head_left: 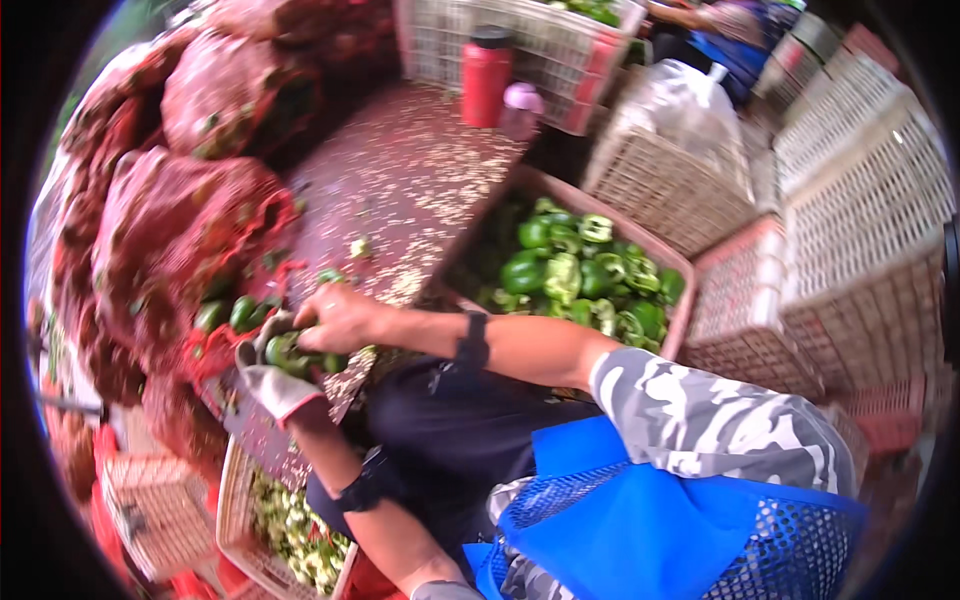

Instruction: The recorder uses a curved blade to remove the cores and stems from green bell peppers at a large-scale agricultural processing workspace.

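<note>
a dark red work surface [365,170], scattered with pale seeds, runs away in front of the person. a bulging red mesh sack [170,235] lies along its left side. to the right, a pink-rimmed crate [686,312] holds cut green peppers [562,276]; a smaller crate [232,500], below the near edge, holds pale green and whitish scraps [290,525]. the bare right hand [342,318] is partly closed, its curled fingers right at a green pepper [288,355]; blur and angle hide whether they grip anything. the left hand [280,388], in a pale glove, is bent around that same pepper, grasping it from the left, near the sack's mouth. small whole peppers [242,313] lie just beyond the glove.
</note>
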Motion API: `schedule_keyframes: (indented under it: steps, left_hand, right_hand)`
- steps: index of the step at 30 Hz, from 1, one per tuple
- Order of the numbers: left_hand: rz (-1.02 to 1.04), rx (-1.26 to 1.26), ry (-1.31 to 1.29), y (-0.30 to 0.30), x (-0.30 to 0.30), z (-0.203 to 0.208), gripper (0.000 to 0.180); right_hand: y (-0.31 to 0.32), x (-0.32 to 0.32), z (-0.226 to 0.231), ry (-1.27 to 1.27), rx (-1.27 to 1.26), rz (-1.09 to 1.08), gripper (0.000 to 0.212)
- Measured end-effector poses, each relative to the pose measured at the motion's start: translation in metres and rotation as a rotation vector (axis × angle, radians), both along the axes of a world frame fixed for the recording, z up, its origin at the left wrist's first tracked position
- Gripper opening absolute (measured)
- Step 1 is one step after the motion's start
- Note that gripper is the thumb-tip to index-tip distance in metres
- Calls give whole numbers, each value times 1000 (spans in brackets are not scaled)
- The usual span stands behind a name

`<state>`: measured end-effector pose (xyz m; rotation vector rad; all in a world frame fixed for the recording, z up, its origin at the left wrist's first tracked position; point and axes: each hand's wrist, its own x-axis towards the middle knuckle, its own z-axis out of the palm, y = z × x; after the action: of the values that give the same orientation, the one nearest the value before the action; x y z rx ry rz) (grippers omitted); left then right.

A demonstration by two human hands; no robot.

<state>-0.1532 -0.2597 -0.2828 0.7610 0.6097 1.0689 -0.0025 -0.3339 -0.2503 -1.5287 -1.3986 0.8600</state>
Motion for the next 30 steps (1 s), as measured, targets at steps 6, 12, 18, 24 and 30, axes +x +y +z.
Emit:
schedule_keyframes:
  steps: [6, 12, 18, 24, 30]
  left_hand:
    - [-179, 393, 225, -25, 35, -12, 41]
    - [54, 187, 169, -18, 25, 12, 45]
    - [123, -70, 131, 3, -19, 39, 47]
    - [311, -184, -55, 23, -20, 29, 46]
    - [167, -83, -295, 31, -98, 28, 56]
  right_hand:
    - [-53, 39, -9, 63, -36, -170, 28]
    - [-194, 148, 13, -134, -123, -511, 30]
    - [-337, 210, 9, -1021, -419, -713, 24]
    - [-350, 194, -8, -789, -295, -716, 35]
    - [-141, 112, 15, -487, 94, -329, 39]
